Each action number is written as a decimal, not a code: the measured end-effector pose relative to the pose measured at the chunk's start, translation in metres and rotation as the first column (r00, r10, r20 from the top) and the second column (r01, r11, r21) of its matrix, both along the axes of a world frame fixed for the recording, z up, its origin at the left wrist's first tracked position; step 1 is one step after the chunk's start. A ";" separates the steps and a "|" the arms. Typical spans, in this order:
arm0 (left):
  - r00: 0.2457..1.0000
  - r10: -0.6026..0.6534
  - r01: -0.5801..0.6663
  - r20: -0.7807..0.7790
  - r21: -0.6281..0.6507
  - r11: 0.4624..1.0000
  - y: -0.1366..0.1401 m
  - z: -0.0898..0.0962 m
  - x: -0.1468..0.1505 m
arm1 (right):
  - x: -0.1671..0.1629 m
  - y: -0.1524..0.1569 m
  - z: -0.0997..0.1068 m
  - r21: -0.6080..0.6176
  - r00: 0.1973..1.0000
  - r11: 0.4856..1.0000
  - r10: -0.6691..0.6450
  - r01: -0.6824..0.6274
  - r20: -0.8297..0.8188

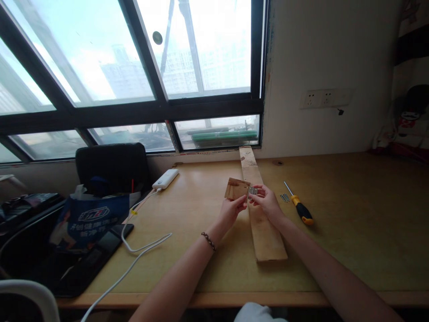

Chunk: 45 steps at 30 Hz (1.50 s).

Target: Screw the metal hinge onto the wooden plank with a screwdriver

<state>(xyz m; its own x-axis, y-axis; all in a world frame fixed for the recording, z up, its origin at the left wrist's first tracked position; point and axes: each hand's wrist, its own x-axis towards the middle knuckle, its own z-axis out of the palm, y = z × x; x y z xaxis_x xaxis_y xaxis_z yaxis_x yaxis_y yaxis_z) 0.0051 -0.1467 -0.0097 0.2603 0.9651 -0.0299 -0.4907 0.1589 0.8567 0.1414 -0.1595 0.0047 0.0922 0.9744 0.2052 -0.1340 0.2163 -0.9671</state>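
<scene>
A Light Pinch That Could Slip

From where I stand, the left hand [231, 210] has its fingers closed on the lower edge of a small wooden board [236, 189], while the right hand [268, 202] pinches a metal piece [252, 191] — a hinge, perhaps — at the board's right end. Both are held up over the long plank [267, 239] lying on the table [362, 232]. I can't tell whether the metal sits flush against the wood; the fingertips cover too much.

My worry is the alignment: only fingers appear to keep the two together, so a twist of either wrist could skew the metal or drop it. The loose screws [284, 197] lie just beside the screwdriver [300, 210], right of the plank — a brush from the right forearm could scatter them, I'd guess.
</scene>
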 end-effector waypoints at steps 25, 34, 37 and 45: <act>0.999 -0.035 0.035 -0.018 0.000 0.999 -0.008 0.005 0.006 | 0.001 0.000 0.000 -0.022 0.998 1.000 -0.015 0.016 0.063; 1.000 0.000 -0.001 -0.022 -0.042 0.999 -0.010 0.003 0.009 | -0.002 -0.005 0.002 -0.019 0.988 0.997 -0.067 0.070 0.140; 0.999 0.039 -0.040 -0.005 -0.070 0.997 -0.008 0.000 0.009 | -0.002 -0.003 -0.001 -0.018 0.984 0.997 -0.077 0.081 0.162; 0.948 0.298 -0.258 0.108 -0.285 0.923 0.040 -0.009 0.006 | 0.004 0.003 -0.009 0.124 0.911 0.960 -0.276 0.250 0.307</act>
